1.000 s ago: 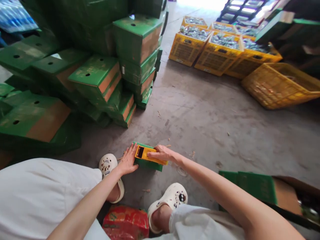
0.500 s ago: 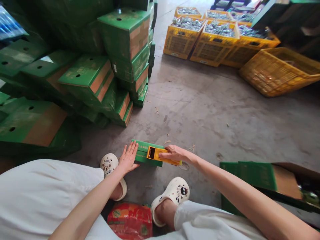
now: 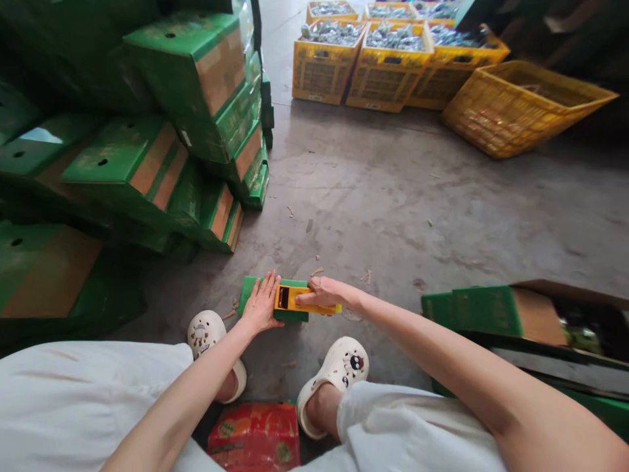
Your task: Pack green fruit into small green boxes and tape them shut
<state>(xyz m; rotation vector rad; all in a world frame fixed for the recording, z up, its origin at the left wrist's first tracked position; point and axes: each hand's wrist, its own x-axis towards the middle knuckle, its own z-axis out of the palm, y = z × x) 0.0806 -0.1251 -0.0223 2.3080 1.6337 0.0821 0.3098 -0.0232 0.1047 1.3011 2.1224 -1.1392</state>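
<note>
A small green box (image 3: 250, 286) with a flat top rests on the floor between my feet. My left hand (image 3: 263, 303) lies flat across its top, fingers stretched out, beside the front end of a yellow hand tool (image 3: 289, 299). That tool is oblong with a dark window, and its exact kind is unclear. My right hand (image 3: 322, 292) grips it from the right, pressing its front part onto the box. One finger extends along the tool's top.
Green cartons (image 3: 187, 49) are stacked high on the left. Yellow crates (image 3: 324, 69) of metallic-looking pieces stand at the back, with a tilted yellow basket (image 3: 506, 118) near them. An open green carton (image 3: 486, 311) is at right. A red package (image 3: 255, 436) lies between my legs.
My left hand has slid right along the box top, closer to the yellow tool. The right hand keeps its grip on the tool. My view has turned slightly to the right.
</note>
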